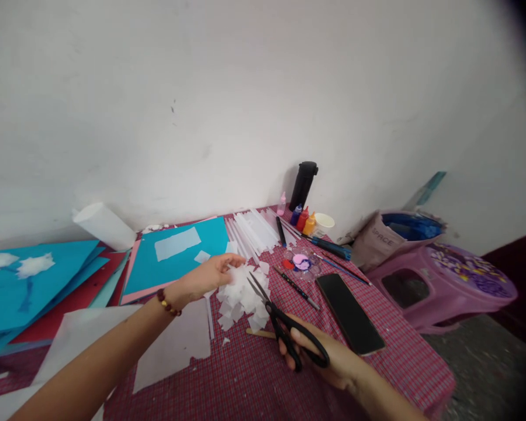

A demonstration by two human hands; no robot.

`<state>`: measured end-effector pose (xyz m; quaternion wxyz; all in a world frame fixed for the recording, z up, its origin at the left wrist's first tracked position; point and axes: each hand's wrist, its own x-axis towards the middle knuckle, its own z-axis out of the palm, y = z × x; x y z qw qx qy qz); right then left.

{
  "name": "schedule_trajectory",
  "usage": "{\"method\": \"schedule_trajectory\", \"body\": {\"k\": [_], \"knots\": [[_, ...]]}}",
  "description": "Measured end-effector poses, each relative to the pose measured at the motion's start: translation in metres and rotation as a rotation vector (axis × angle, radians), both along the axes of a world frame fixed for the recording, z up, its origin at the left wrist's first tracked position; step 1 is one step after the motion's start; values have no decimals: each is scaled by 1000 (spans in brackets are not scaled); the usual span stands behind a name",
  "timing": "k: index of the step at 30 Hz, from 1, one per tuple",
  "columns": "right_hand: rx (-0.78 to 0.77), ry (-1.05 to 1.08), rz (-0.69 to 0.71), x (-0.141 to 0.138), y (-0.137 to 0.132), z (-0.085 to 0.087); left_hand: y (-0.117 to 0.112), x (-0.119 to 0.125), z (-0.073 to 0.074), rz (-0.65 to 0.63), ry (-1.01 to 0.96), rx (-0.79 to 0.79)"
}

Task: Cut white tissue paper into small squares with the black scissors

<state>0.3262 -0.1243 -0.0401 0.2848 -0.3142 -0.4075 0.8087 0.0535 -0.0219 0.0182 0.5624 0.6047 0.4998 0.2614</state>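
Observation:
My left hand reaches over a heap of cut white paper pieces, its fingers loosely bent and apart, at the heap's upper edge. No piece shows clearly held in it. A beaded bracelet circles that wrist. My right hand grips black-handled scissors, fingers through the loops. The blades are slightly parted and point up and left over the right side of the heap. Left of the heap lies a translucent white sheet. A wooden stick is partly tucked near the scissors.
Right of the heap are a paintbrush, a paint palette and a phone. Paint bottles and a black flask stand near the wall. Blue sheets lie left; a pink stool stands beyond the table's right edge.

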Motion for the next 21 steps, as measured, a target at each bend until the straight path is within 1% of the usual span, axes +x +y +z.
{"method": "schedule_trajectory", "body": {"k": [3, 6, 10, 17, 21], "knots": [[16, 4, 35, -1, -3, -3, 2, 0, 1, -74, 94, 101], [27, -17, 50, -5, -3, -2, 2, 2, -1, -111, 120, 121], [49, -33, 33, -13, 0, 1, 0, 6, -4, -132, 125, 118], [62, -50, -1, -23, 4, -2, -2, 12, -8, -127, 83, 107], [59, -45, -21, -27, 3, -3, -1, 17, -13, -59, 50, 85]]}}
